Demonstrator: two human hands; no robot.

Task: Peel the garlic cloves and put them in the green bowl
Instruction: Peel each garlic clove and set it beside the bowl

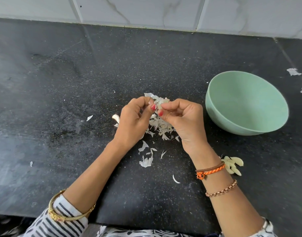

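Between your two hands, above the pile of skins: one garlic clove, pinched from both sides.

Your left hand (132,123) and right hand (182,119) meet fingertip to fingertip on the garlic clove (159,105), thumbs and forefingers pressed on it, other fingers curled in. Directly beneath your hands lies the heap of papery skins (159,126), trailing toward you. Just left of your left hand sits an unpeeled clove (116,118). To the right of your right hand stands the green bowl (246,103), apparently empty, with a narrow strip of bare black counter (61,100) between. Peeled cloves (233,165) lie beside your right wrist, touching the orange bracelet (210,172). Left of your left hand the counter runs open and wide; its near edge passes under your forearms.
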